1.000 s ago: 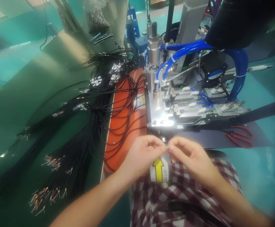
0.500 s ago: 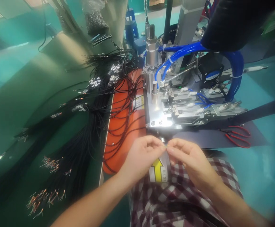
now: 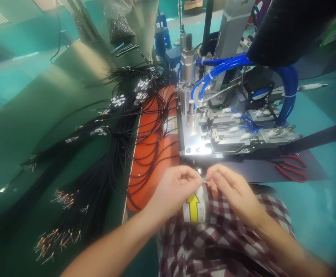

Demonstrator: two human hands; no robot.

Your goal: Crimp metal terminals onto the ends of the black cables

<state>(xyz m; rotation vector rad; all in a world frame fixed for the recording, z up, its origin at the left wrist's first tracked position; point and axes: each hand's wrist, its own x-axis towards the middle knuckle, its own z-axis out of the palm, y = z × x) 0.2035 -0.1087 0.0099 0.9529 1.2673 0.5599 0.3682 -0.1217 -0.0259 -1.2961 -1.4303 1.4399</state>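
Thin coloured wires (image 3: 205, 179), yellow-green with red and blue beside it, show in the small gap between my fingertips. My left hand (image 3: 179, 184) is closed in a pinch on these wires, thumb against the forefinger. From the other side my right hand (image 3: 233, 188) pinches at the yellow-green wire, its lower fingers curled. The cable behind the wires is hidden by my left hand. Just beneath the hands is a white label with a yellow arrow (image 3: 193, 206). Ahead of them stands a metal machine fixture (image 3: 196, 134) with blue air tubes (image 3: 228, 61).
Bundles of black cables (image 3: 104, 169) with stripped ends lie on the green table (image 3: 17, 127) at left, some running over an orange board (image 3: 150, 154). Red-handled pliers (image 3: 291, 168) rest on a dark mat at right. A bag of small metal parts (image 3: 120, 29) stands at the back.
My right hand has shifted slightly right, and its fingers have turned upward. More of the coloured wires now shows between the hands. My left hand keeps its pinch.
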